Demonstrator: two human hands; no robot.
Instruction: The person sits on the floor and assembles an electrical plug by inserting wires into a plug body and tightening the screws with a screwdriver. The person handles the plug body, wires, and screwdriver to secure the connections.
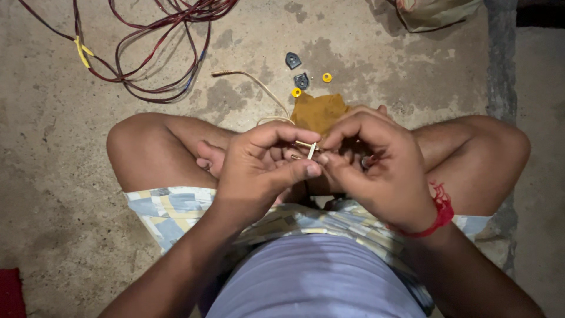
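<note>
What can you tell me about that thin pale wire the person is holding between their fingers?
The pale wire is a thin cream-coloured cord. Its short end stands nearly upright, pinched between the thumbs and fingertips of the left hand and the right hand, above the person's crossed legs. From the hands it curves away across the concrete floor, ending in a bare, brownish tip at upper left. It passes beside a mustard-yellow piece. Whether the held end is stripped is too small to tell.
</note>
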